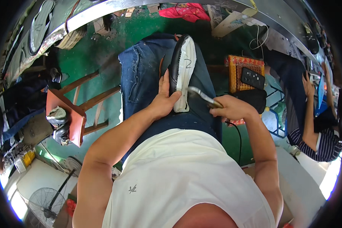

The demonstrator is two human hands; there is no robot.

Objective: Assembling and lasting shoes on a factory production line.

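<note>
A black shoe (pixel 173 66) lies bottom up along my lap, toe pointing away from me. Its pale underside shows a dark hand-drawn mark and a ridged edge. My left hand (pixel 165 99) grips the shoe near the heel, fingers along its left side and thumb over the pale underside. In my right hand (pixel 233 107) is a hand tool (pixel 202 95) with a curved metal head and a brownish handle; its exact kind is unclear. The tool's tip is close to the right edge of the underside, and I cannot tell whether they touch.
A wooden stool (pixel 64 114) with small items on it stands to the left. On the right, a phone (pixel 253 78) lies on a woven seat (pixel 239 64) beside a black pouch (pixel 250 99). A metal-edged bench (pixel 148 8) spans the far side. Another person (pixel 292 83) sits at right.
</note>
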